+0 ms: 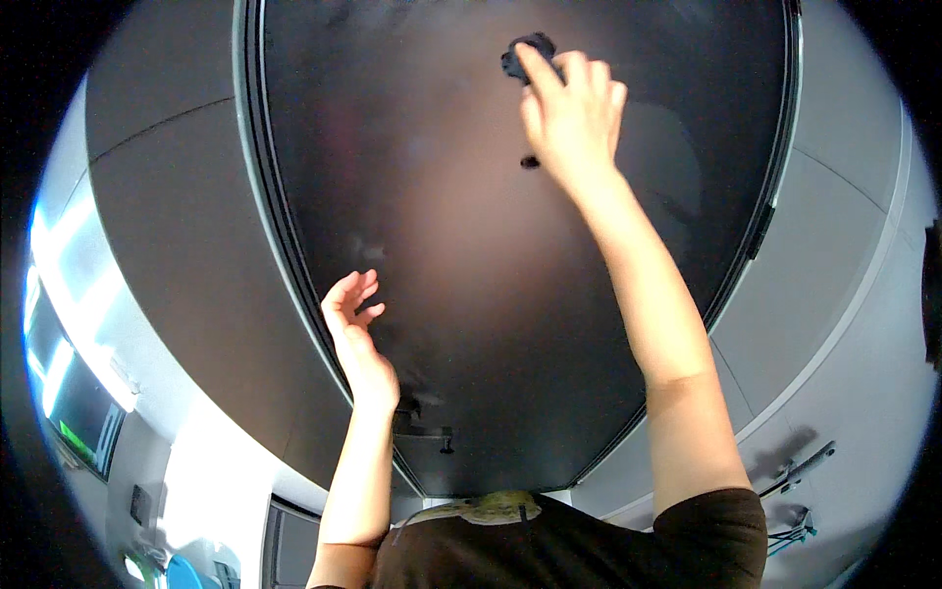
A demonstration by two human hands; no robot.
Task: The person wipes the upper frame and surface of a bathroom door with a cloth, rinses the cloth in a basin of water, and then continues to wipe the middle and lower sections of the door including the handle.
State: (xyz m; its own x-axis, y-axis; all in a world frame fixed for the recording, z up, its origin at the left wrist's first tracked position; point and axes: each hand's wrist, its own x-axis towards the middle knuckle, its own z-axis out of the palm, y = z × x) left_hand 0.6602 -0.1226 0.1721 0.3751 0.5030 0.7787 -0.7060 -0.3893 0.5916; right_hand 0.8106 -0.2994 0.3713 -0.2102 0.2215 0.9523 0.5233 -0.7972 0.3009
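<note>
My right hand (577,113) grips a dark bundle (511,65) on the far part of the black panel (471,245).
Probably soft, light; best bunched under fingertips. My left hand (360,339), nearer, is loosely open, empty.

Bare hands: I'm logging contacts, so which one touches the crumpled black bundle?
The right bare hand, higher over the smooth black door panel, one finger on the crumpled black bundle; the left bare hand is lower, holding nothing visible.
</note>
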